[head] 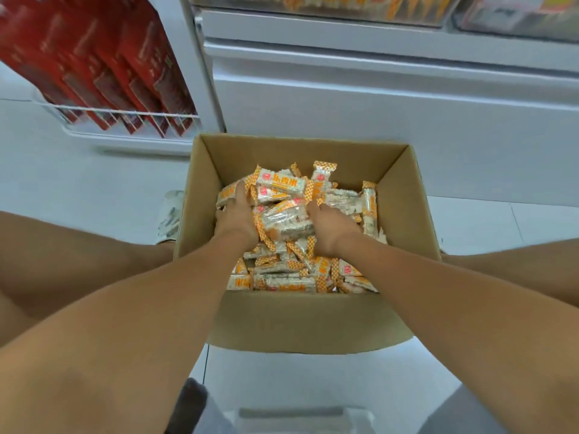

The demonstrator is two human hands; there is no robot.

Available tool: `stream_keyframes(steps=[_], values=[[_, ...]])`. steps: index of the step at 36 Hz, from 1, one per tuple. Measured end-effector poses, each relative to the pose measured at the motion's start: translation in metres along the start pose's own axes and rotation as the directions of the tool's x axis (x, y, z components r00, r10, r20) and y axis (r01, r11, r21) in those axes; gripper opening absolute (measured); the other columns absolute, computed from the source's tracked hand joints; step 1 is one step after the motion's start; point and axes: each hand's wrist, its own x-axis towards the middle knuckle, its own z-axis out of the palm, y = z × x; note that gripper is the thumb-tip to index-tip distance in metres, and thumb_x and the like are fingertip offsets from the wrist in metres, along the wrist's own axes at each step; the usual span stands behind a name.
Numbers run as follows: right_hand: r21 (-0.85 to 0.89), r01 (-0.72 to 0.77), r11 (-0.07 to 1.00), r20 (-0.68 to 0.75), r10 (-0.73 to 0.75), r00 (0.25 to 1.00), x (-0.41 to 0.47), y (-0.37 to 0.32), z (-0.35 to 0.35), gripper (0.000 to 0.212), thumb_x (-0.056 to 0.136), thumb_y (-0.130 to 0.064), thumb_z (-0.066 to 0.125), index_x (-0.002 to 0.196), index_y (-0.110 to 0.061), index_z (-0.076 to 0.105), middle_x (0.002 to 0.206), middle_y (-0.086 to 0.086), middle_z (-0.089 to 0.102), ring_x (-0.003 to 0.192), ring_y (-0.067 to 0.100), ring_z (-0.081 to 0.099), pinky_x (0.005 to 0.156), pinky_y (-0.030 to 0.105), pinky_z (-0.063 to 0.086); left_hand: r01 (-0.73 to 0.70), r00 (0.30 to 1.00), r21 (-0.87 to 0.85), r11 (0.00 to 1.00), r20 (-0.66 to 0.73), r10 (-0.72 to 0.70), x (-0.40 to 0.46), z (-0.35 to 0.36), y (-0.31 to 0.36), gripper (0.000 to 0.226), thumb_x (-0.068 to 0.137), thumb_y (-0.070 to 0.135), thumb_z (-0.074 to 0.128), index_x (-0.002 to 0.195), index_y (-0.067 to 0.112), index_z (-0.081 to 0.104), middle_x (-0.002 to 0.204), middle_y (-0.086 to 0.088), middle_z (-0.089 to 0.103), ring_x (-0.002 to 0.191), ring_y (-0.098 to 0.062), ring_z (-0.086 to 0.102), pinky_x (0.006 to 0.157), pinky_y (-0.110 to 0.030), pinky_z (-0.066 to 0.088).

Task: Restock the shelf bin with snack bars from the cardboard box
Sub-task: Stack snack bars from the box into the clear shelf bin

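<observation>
Snack bars by dozens, one cardboard box, two hands around a heap.

A shop aisle: white shelving rises behind the cardboard box, with red packets racked to its left and a bin of snack bars above.
</observation>
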Motion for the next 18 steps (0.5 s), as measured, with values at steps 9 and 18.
stream_keyframes(steps=[9,18], values=[[-0.092,-0.038,0.995,-0.008,0.037,0.999,-0.009,-0.001,0.01,0.074,0.082,-0.007,0.073,0.145,-0.012,0.034,0.134,0.013,0.05,0.124,0.034,0.047,0.088,0.044,0.051,0.009,1.0,-0.102,0.995,-0.027,-0.012,-0.015,-0.006,0.005,0.101,0.084,0.02,0.076,0.156,0.018,0.006,0.109,-0.009,0.06,0.107,-0.035,0.058,0.079,-0.043,0.053],[0.495,-0.172,0.852,0.121,0.128,0.984,-0.002,0.029,-0.022,0.045,0.053,-0.028,0.097,0.078,-0.01,0.064,0.076,0.002,0.067,0.069,0.019,0.065,0.056,0.029,0.05,0.003,0.994,-0.476,0.88,-0.093,-0.053,-0.007,-0.01,0.027,0.045,0.084,0.049,0.074,0.079,0.013,0.049,0.072,-0.003,0.047,0.072,-0.027,0.049,0.059,-0.033,0.038]])
